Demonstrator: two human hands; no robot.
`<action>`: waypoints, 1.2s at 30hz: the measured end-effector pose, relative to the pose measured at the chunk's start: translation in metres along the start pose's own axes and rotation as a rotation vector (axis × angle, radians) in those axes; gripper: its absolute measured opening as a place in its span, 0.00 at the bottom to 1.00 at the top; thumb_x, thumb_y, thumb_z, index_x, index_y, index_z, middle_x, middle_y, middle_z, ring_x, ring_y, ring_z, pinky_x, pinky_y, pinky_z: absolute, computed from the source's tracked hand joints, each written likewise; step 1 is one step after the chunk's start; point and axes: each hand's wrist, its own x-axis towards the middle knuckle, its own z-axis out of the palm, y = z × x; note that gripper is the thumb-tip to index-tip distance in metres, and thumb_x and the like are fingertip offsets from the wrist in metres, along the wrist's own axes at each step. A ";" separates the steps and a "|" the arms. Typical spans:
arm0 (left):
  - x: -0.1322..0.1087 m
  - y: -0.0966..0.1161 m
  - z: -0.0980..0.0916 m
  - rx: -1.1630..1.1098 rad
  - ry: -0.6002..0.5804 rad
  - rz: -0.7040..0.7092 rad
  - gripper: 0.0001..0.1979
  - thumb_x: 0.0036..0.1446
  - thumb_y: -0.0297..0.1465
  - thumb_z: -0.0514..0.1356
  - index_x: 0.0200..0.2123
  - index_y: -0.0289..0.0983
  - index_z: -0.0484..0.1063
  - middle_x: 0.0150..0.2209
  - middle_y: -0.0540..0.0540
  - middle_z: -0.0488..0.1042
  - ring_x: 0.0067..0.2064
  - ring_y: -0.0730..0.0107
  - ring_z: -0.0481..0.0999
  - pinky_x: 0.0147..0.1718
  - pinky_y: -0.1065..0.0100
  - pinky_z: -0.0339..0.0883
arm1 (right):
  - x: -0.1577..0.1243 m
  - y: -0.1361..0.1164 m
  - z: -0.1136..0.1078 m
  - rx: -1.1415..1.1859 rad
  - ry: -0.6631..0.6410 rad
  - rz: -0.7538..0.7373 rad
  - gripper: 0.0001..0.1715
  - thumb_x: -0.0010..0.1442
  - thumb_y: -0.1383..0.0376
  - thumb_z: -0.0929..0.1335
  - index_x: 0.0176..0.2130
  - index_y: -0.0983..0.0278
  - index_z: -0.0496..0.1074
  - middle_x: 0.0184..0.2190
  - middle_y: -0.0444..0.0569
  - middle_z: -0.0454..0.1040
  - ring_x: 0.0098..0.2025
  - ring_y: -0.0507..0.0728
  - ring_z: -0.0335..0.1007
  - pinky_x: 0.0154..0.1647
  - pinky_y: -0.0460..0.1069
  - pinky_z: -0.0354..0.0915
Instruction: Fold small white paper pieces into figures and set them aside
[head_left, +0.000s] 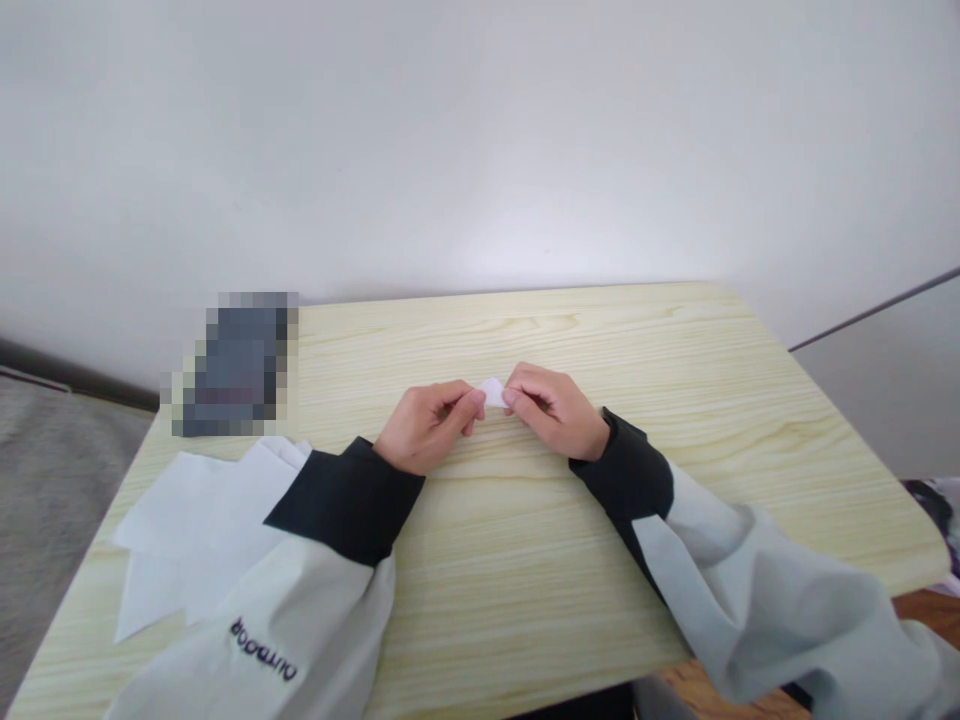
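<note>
1. Paper piece (493, 391), small and white, sits between your two hands, above the counter (480, 590); you cannot tell from this angle whether its lower edge touches the wood.
2. Your left hand (431, 425) pinches the left end of the paper piece between thumb and curled fingers; your right hand (551, 408) pinches the right end the same way.
3. As a judgement, you are partway through working this piece: both ends are secured, but its shape is too small to tell whether any fold is made. Shaping it and letting it go seem to be what is left.
4. White sheets (180, 520) lie overlapping, left of the paper piece and nearer you, unheld, partly hidden by your left sleeve (330, 590).
5. Farther left of the paper piece, toward the back, a dark object (236, 365) is pixelated beyond recognition.
6. Under the paper piece, the counter shows pale wood grain and a rounded far-right corner.
7. Beyond the paper piece rises a plain pale wall (480, 150); well to its left is a grey, fabric-like surface (52, 470).
</note>
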 end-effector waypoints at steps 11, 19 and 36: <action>0.001 -0.005 0.003 -0.052 0.116 0.021 0.19 0.53 0.37 0.60 0.47 0.34 0.69 0.40 0.43 0.76 0.34 0.70 0.73 0.34 0.69 0.66 | -0.001 -0.001 -0.001 0.077 0.000 0.069 0.19 0.65 0.61 0.58 0.26 0.65 0.66 0.22 0.43 0.64 0.26 0.50 0.60 0.31 0.46 0.57; 0.001 -0.005 0.002 -0.064 0.115 0.041 0.17 0.56 0.35 0.58 0.48 0.36 0.70 0.39 0.44 0.76 0.35 0.71 0.74 0.32 0.71 0.66 | 0.000 -0.002 -0.001 0.056 -0.070 0.053 0.18 0.65 0.63 0.58 0.27 0.66 0.68 0.23 0.44 0.64 0.26 0.49 0.59 0.31 0.46 0.57; 0.001 -0.007 0.004 -0.127 0.132 -0.059 0.18 0.54 0.38 0.59 0.46 0.36 0.71 0.39 0.44 0.77 0.40 0.65 0.76 0.43 0.65 0.68 | -0.001 -0.003 0.008 0.045 0.080 0.162 0.07 0.57 0.62 0.66 0.32 0.65 0.66 0.22 0.41 0.65 0.20 0.46 0.55 0.21 0.42 0.54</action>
